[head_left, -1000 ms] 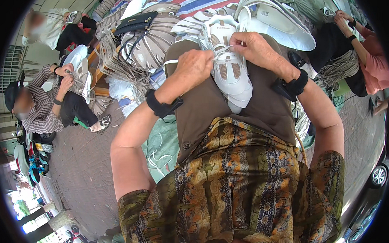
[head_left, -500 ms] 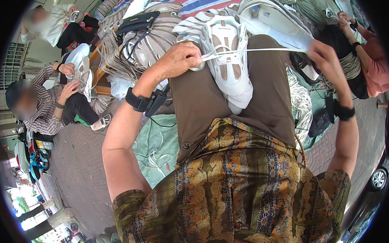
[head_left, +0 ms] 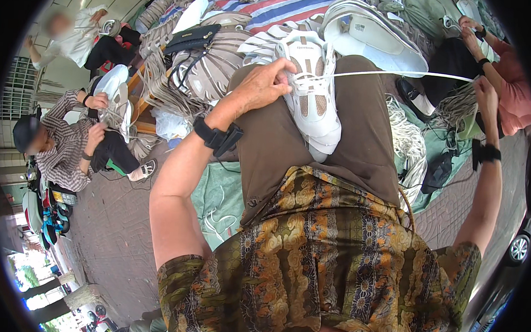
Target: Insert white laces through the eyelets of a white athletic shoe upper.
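A white sneaker [head_left: 310, 103] with tan mesh panels is wedged between my knees, toe toward me. My left hand [head_left: 267, 86] is closed at its left edge, beside the lacing, thumb and fingers against the shoe. From the eyelets a white shoelace [head_left: 406, 73] runs taut to the right. Its far end is gripped by my right hand [head_left: 486, 94], closed and held well out to the side. Whether a bit of lace is also under my left fingers is hidden.
Stacked beige-and-white shoe uppers [head_left: 202, 64] with a black pouch [head_left: 192, 38] lie ahead left. Large white shoe pieces [head_left: 372, 38] are behind the sneaker. A bundle of white laces [head_left: 407, 147] lies right of my knee. Co-workers sit left and right, one in a checked shirt [head_left: 67, 156].
My right hand has moved farther right, drawing out a longer stretch of lace. My left hand has shifted right and up along the shoe, no longer pinching the lace loop outside its left edge.
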{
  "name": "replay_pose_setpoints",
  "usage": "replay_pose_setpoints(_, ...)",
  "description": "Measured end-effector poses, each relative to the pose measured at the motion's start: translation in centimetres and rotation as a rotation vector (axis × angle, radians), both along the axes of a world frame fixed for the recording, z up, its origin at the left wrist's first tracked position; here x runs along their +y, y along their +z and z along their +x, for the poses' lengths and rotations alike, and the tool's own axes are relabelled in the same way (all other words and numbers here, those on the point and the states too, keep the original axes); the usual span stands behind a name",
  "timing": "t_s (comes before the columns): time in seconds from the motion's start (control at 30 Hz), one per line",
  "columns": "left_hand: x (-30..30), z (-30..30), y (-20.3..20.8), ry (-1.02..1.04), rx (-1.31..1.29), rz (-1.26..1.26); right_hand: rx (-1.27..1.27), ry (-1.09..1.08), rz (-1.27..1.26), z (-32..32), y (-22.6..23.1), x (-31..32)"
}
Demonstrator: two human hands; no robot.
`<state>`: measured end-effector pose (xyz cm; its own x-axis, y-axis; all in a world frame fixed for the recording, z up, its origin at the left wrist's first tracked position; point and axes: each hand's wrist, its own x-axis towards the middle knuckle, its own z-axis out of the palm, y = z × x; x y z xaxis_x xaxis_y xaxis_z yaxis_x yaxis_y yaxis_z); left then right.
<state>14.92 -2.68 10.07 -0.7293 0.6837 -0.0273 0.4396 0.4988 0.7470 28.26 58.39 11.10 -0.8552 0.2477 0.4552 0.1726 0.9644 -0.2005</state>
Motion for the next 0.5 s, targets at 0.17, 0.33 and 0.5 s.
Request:
replay_pose_setpoints(0.17, 0.4, 0.0, -0.4, -0.009, 0.262, -0.017, -0.232, -0.137, 0.144, -3.6, -5.0, -3.3)
replay_pose_setpoints(0.33, -2.5, -1.5, -1.2, -0.009, 0.407, -0.162, -0.085, 0.287, -0.017, -2.1, -2.1, -18.4)
replay_pose_setpoints(0.5, -3.1, -3.3, 0.7, -0.004, 0.343, -0.104, -0.077, 0.539, -0.059, -0.7, 0.6, -28.7)
